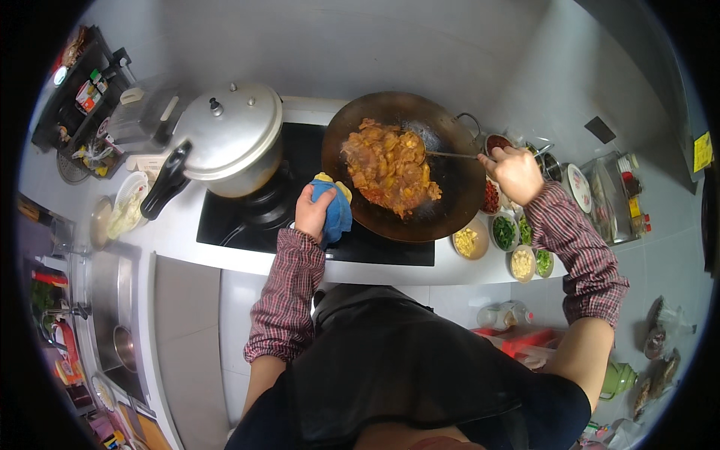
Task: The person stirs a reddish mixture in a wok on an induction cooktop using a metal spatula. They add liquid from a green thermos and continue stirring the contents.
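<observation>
A large dark wok (455, 185) sits over the right part of the black cooktop (388, 247). Sauced, reddish-brown chunks of food (382, 163), apparently meat, are heaped in its left half. My left hand (313, 211) grips a folded blue and yellow cloth (336, 216) at the wok's left rim; whatever handle the cloth may cover is hidden. My right hand (514, 173) is closed around the thin metal handle of a ladle (453, 154) above the wok's right rim. The ladle's bowl lies among the food, with some pieces in it.
An aluminium pressure cooker (230, 140) stands left of the wok, its black handle (169, 180) pointing toward the front left. Small bowls of chopped ingredients (504, 232) crowd the counter at the right. Farther left are a white basket of vegetables (132, 197) and a steel sink (115, 292).
</observation>
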Demonstrator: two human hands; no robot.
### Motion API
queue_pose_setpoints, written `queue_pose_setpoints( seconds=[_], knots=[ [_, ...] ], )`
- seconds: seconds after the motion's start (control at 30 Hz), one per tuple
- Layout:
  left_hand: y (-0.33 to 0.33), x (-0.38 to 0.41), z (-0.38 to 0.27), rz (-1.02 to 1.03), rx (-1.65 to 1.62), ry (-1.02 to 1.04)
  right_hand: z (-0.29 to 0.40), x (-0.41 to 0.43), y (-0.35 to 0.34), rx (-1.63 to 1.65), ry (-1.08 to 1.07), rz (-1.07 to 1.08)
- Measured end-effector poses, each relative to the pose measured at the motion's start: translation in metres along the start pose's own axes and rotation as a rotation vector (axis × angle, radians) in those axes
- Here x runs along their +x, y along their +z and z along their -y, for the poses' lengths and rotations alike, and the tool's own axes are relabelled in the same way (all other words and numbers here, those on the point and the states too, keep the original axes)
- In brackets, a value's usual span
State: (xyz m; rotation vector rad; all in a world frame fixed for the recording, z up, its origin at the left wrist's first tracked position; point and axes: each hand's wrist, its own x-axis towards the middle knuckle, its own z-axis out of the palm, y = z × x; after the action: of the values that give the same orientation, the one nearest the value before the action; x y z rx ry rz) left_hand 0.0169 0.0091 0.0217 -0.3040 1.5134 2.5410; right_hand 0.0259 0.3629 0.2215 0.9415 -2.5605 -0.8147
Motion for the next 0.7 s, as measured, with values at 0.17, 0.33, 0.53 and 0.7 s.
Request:
queue_pose_setpoints(
  seconds=[0.17,0.33,0.53,0.7],
  knots=[
    [-0.001,0.0,0.001,0.015,-0.004,0.009,-0.023,-0.018,-0.028,-0.013,0.033,0.093],
    [-0.002,0.0,-0.002,0.008,0.023,0.0,-0.048,-0.02,-0.029,0.104,0.222,0.575],
    [-0.005,0.004,-0.002,0.025,0.022,-0.045,-0.049,-0.031,0.035,0.313,0.37,0.51],
    [-0.009,0.004,-0.002,0.032,0.039,-0.043,-0.076,-0.026,0.006,0.056,0.28,0.538]
  ],
)
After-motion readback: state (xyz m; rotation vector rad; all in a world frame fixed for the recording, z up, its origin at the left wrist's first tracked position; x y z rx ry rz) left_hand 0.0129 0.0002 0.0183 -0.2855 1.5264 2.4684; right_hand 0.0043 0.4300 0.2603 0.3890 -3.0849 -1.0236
